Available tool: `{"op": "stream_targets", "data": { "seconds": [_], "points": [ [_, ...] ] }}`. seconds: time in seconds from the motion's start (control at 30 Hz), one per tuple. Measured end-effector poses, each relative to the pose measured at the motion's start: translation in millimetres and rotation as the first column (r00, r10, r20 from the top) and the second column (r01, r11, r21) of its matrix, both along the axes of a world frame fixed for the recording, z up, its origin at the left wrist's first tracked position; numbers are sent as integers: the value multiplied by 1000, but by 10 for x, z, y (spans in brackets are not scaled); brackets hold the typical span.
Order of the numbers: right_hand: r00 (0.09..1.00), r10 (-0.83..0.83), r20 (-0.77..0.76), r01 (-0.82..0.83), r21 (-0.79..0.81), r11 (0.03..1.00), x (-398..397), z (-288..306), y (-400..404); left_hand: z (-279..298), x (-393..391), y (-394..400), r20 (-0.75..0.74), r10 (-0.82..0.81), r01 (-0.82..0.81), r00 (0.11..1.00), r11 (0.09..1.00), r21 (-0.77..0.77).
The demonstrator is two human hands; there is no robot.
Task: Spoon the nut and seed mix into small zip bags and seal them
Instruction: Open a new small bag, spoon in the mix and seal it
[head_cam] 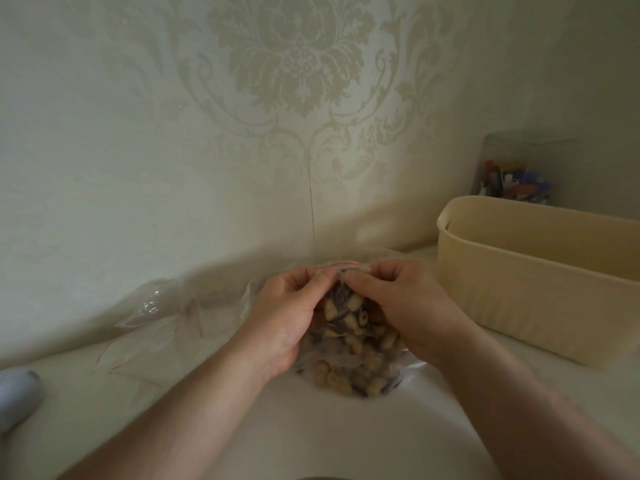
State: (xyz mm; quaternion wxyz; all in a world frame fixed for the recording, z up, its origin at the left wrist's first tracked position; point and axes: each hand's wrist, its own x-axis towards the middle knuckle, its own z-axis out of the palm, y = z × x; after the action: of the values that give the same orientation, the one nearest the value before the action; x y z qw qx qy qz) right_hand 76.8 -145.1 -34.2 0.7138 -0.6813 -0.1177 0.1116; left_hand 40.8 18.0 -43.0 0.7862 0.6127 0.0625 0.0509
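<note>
Clear plastic zip bag [353, 355] of nut mix, lower centre, has its strip pinched by left hand [291, 317] and right hand [408, 313]; sealing looks underway, pressing along next.

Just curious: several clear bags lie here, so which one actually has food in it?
The clear zip bag pinched between both hands holds nuts and seeds; the crumpled clear bags left of it look empty.

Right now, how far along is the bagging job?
Done: one small zip bag already holds nut and seed mix. In hand: the left hand and right hand both pinch its red-lined top, so sealing seems underway; whether it is closed yet is unclear. Left: empty zip bags lie at the left, unfilled. No spoon shows.
</note>
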Motion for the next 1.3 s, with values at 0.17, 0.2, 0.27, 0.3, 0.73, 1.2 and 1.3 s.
{"op": "stream_targets", "data": {
  "seconds": [0.17, 0.2, 0.27, 0.3, 0.73, 1.2, 1.3],
  "points": [
    [999, -35, 23, 34, 30, 999, 6, 2, 4, -9, -4, 4, 64, -5, 5, 998, 1000, 3],
    [999, -36, 22, 35, 34, 999, 6, 2, 6, -12, 0, 13, 83, -6, 6, 997, 1000, 6],
    [999, -48, 16, 47, 42, 998, 9, 0, 4, -12, 2, 30, 99, -2, 1, 995, 1000, 10],
    [999, -53, 14, 52, 46, 998, 7, 3, 1, -20, 9, 39, 104, 4, -5, 995, 1000, 14],
    [985, -171, -8, 166, 304, 938, 27, 23, 29, -54, -12, 38, 156, -120, 96, 980, 983, 153],
    [985, 166, 46, -172, 308, 936, -38, 41, -24, -55, 6, 77, 163, -205, 191, 965, 977, 99],
    [992, 125, 36, -130, 277, 952, -43, 45, -1, -67, 27, 133, 174, -236, 224, 956, 971, 84]
  ]
}}
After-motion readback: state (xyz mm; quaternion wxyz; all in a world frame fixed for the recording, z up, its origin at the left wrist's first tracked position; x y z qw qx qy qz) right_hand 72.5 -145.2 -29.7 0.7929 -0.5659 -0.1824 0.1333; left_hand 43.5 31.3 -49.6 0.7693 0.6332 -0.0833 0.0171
